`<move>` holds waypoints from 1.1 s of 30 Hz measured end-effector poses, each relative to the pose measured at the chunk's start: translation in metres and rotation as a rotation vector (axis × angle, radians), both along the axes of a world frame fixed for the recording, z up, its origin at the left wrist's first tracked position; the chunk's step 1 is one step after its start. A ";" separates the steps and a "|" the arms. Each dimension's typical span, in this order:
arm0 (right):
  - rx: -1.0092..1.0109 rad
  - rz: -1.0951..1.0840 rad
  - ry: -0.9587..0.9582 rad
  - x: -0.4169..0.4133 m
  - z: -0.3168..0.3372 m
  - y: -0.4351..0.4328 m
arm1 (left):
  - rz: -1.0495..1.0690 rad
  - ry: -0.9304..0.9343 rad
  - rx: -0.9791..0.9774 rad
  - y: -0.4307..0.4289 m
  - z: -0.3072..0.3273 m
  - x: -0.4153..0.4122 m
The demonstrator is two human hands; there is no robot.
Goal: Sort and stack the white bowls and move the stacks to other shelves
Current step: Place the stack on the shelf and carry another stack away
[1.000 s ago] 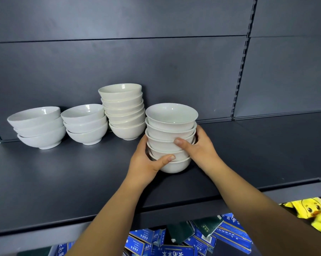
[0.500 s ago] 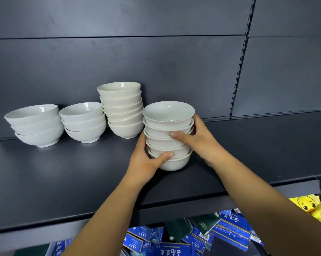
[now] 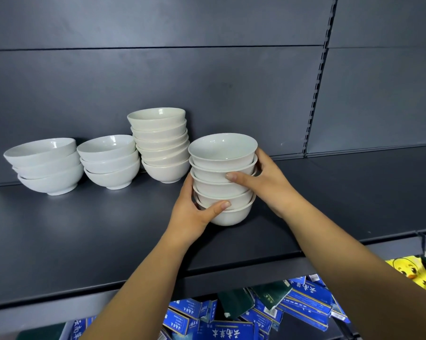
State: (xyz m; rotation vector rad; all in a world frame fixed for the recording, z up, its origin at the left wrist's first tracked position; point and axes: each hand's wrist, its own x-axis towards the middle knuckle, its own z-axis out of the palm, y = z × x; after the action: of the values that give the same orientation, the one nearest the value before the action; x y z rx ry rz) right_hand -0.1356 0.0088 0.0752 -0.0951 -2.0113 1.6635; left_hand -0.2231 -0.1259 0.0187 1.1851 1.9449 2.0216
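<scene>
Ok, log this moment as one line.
left hand: grips front stack low | right hand: grips it higher | three other stacks: on shelf, untouched

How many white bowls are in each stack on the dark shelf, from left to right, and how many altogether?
Far-left stack: 3
Second stack: 3
Tall third stack: 6
Held stack, gripped by left hand and right hand: 5
Total: 17
</scene>
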 end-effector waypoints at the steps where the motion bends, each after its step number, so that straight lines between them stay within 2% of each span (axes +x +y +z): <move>1: 0.003 0.002 -0.003 -0.001 0.000 0.001 | 0.000 0.002 -0.002 0.000 0.000 0.000; 7: -0.005 0.042 0.003 -0.003 -0.004 0.005 | -0.020 0.017 0.013 -0.001 0.000 0.001; 13: -0.220 0.093 0.027 -0.003 -0.041 0.001 | -0.087 -0.039 -0.022 0.001 0.002 0.008; 21: -0.336 0.118 0.107 0.003 -0.051 -0.019 | -0.082 -0.008 -0.067 -0.001 -0.002 0.009; 33: -0.327 -0.094 0.270 0.097 -0.035 0.002 | -0.312 0.047 0.001 0.037 0.021 0.083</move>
State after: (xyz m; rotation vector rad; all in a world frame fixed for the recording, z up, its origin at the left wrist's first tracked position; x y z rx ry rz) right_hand -0.0387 0.0108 0.0404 -0.0744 -1.5059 1.8234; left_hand -0.1399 -0.0888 0.0399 1.4437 1.6516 1.8502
